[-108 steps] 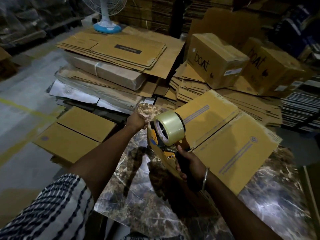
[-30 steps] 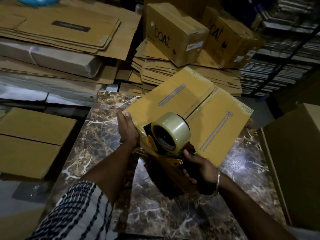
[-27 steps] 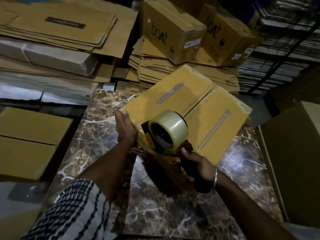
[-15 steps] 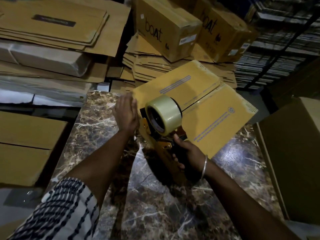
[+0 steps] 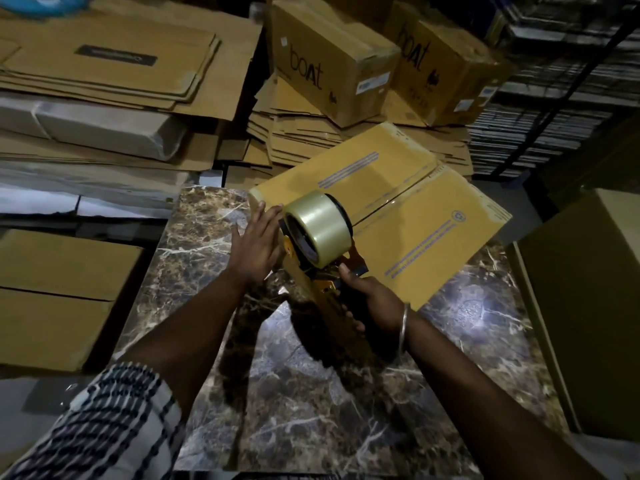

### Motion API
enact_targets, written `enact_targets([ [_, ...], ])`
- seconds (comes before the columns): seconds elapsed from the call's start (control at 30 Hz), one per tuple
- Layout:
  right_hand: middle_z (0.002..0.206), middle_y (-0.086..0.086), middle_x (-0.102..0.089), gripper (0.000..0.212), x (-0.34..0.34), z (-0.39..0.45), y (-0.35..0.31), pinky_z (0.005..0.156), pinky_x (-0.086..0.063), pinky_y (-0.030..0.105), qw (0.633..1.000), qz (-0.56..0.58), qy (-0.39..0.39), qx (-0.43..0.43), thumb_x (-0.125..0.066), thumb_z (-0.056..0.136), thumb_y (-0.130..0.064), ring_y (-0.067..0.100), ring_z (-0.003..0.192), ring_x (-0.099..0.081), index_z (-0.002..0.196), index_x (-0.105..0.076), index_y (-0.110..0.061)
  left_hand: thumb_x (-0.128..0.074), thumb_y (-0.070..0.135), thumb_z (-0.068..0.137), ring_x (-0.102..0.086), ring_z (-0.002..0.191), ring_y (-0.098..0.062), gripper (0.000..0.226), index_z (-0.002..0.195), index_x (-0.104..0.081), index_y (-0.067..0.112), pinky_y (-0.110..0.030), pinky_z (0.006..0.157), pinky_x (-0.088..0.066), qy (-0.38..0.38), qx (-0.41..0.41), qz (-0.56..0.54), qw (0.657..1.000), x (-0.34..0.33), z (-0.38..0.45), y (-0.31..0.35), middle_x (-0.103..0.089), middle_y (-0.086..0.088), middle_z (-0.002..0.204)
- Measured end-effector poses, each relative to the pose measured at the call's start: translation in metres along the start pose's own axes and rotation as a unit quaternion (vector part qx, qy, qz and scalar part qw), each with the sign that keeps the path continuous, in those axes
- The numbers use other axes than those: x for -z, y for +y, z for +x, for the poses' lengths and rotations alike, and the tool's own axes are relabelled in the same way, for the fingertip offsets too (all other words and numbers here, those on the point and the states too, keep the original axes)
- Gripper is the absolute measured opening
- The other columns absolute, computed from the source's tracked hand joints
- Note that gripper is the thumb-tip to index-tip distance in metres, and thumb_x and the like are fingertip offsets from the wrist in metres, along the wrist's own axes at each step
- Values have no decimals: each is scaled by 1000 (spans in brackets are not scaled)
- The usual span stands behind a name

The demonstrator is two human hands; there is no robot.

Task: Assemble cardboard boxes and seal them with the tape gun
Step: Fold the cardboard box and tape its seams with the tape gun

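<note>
A yellow cardboard box [image 5: 429, 230] stands on the marble table [image 5: 311, 403], its two top flaps closed with a strip of clear tape along the seam. My right hand [image 5: 367, 299] grips the handle of the orange tape gun [image 5: 311, 258], whose clear tape roll [image 5: 317, 228] sits at the box's near edge. My left hand [image 5: 256, 244] lies flat with straight fingers against the box's near left side, beside the roll. The gun's blade end is hidden behind the roll and my hands.
Stacks of flattened cardboard [image 5: 114, 74] lie beyond the table on the left and centre. Two sealed "boat" cartons [image 5: 332, 57] rest on a flat pile behind the box. A closed box [image 5: 59, 292] sits on the floor at left, a large carton [image 5: 595, 306] at right.
The tape gun has come back along the seam to the box's near edge. My left hand left its grip on the box's corner and now presses flat on its near side.
</note>
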State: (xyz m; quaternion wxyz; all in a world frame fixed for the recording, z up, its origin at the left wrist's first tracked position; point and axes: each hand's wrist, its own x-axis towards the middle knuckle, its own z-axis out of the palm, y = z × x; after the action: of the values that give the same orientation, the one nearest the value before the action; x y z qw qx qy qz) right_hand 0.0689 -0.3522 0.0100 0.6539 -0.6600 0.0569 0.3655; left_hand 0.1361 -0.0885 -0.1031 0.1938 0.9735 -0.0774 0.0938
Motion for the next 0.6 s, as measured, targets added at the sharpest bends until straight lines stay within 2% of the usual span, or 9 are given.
enact_targets([
  [0.07, 63, 5, -42, 56, 4, -5, 3, 40, -28, 24, 1000, 1, -5, 3, -60, 81, -64, 18, 50, -34, 83, -52, -8, -27, 50, 99, -6, 153, -19, 60, 151, -10, 27, -81, 103, -18, -6, 9, 19, 1000, 2, 1, 2, -16, 5, 162],
  [0.2, 65, 7, -42, 50, 25, -27, 18, 39, -25, 24, 1000, 18, -8, -6, -66, 82, -62, 15, 45, -37, 71, -53, -15, -40, 49, 102, 8, 152, -7, 60, 156, -15, 36, -80, 106, -12, -28, 38, 20, 999, 6, 3, 7, -9, 15, 165],
  [0.3, 60, 9, -41, 56, 42, -50, 34, 41, -20, 25, 1000, 20, -10, -19, -70, 76, -66, 16, 38, -34, 65, -51, -14, -42, 53, 101, 5, 152, -7, 62, 156, -18, 36, -81, 105, -10, -32, 50, 25, 998, 8, 3, 10, -12, 15, 165],
  [0.4, 61, 10, -36, 59, 49, -62, 47, 43, -15, 29, 999, 32, -7, -7, -78, 68, -69, 18, 38, -28, 76, -54, -15, -36, 59, 100, 4, 153, -9, 65, 157, -17, 35, -80, 106, -8, -44, 54, 47, 996, 11, 3, 15, -12, 14, 165],
  [0.5, 66, 18, -16, 59, 43, -65, 47, 39, -17, 29, 998, 56, -9, 16, -76, 75, -63, 21, 37, -18, 104, -55, -16, -27, 65, 99, 6, 153, -14, 67, 158, -12, 39, -77, 107, -3, -28, 40, 26, 998, 18, -5, 20, -7, 15, 166],
  [0.53, 67, 19, -16, 58, 43, -64, 47, 39, -18, 29, 998, 63, -11, 20, -74, 79, -61, 21, 36, -18, 110, -54, -16, -26, 65, 97, 6, 153, -16, 65, 157, -13, 43, -74, 109, -2, -18, 19, 0, 1000, 21, -9, 24, -6, 17, 165],
  [0.6, 64, 18, -30, 51, 43, -63, 48, 38, -22, 30, 998, 61, -6, 22, -69, 89, -55, 20, 36, -33, 110, -54, -11, -30, 63, 97, 4, 153, -15, 59, 153, -16, 52, -66, 113, -5, 0, -48, -50, 998, 23, -19, 35, -8, 22, 163],
])
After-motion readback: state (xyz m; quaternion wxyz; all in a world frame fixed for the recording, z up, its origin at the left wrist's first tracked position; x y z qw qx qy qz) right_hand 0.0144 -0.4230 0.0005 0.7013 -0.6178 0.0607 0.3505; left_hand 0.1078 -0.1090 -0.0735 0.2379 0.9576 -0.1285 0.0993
